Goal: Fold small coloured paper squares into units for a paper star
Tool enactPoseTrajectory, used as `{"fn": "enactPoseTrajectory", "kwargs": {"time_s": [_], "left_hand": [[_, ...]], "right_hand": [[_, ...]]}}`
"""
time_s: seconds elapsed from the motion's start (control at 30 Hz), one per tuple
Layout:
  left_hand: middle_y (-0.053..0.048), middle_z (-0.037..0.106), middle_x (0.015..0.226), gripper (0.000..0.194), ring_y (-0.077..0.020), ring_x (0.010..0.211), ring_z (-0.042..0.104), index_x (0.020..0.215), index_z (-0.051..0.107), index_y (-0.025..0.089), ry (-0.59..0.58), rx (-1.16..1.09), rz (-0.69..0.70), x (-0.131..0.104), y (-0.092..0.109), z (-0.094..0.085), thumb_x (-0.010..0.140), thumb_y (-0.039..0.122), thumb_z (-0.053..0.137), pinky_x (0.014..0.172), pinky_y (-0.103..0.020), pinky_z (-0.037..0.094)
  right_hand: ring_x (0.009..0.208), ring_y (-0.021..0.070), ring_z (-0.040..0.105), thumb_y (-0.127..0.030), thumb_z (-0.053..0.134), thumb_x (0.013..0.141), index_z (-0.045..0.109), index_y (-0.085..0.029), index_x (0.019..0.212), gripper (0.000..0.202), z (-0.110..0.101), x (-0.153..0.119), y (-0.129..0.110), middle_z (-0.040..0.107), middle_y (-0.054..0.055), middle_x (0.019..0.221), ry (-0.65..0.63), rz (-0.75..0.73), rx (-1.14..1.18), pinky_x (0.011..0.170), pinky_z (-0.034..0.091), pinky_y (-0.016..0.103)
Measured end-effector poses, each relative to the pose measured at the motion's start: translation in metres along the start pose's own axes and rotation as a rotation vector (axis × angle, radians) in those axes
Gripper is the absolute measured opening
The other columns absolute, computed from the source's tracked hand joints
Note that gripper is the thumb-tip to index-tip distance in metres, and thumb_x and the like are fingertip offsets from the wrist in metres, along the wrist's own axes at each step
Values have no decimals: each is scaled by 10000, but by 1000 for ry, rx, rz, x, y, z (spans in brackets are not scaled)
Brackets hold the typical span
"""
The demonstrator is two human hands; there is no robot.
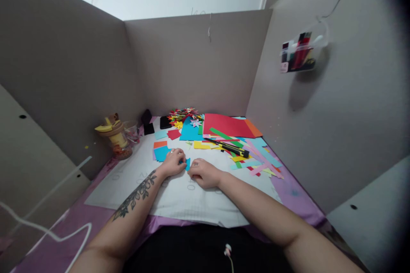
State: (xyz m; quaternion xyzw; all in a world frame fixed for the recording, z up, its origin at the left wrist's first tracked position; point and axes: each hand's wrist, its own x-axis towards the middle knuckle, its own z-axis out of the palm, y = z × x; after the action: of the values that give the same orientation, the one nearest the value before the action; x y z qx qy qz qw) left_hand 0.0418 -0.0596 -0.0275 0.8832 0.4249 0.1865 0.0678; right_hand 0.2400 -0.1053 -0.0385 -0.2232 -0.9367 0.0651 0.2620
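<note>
A small piece of blue paper (188, 164) sits low over the white sheet (128, 196), between my two hands. My left hand (174, 162) has its fingers bent and closed on the paper's left side. Pinched at the paper's right edge is my right hand (204, 173), fingers curled in. Just beyond my left hand lie blue paper squares (162, 153) with an orange piece (160, 144) behind them. How the small paper is folded is too fine to make out.
A yellow-black utility knife (235, 149) lies on coloured paper strips (262, 155) at the right. Large red paper (227, 125) and folded paper stars (184, 115) are at the back. A cup (117, 138) stands left. Grey panels (198, 59) enclose the table.
</note>
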Motion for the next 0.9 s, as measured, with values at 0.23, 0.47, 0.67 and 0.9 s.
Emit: {"fn": "enactPoseTrajectory", "kwargs": {"time_s": [0.23, 0.47, 0.67, 0.9], "left_hand": [[-48, 561, 977, 92, -229, 938, 475, 760, 611, 209, 14, -25, 9, -1, 0, 0, 714, 247, 540, 805, -365, 356], [-42, 571, 959, 94, -209, 916, 485, 693, 582, 198, 24, -20, 40, 0, -3, 1, 740, 247, 517, 808, -351, 355], [-34, 574, 863, 89, -189, 848, 487, 715, 524, 190, 74, -107, 64, 0, -7, 1, 769, 243, 477, 809, -345, 364], [-30, 537, 798, 84, -174, 796, 482, 760, 465, 194, 274, -197, -13, -3, 0, 0, 814, 223, 408, 758, -322, 385]], "right_hand": [[806, 186, 519, -108, 500, 701, 591, -196, 754, 137, 1, 0, -3, 586, 40, 756, 8, 12, -3, 804, 392, 329], [802, 182, 529, -111, 504, 702, 588, -193, 769, 136, 2, 0, -2, 594, 41, 765, 7, 12, 12, 809, 399, 334], [989, 205, 495, -131, 543, 709, 558, -198, 904, 207, -1, 1, 0, 562, 73, 1032, 150, 63, 65, 900, 386, 365], [971, 227, 471, -231, 569, 775, 531, -186, 926, 161, 2, 3, 12, 513, 86, 964, 399, 400, 35, 866, 402, 387]]}}
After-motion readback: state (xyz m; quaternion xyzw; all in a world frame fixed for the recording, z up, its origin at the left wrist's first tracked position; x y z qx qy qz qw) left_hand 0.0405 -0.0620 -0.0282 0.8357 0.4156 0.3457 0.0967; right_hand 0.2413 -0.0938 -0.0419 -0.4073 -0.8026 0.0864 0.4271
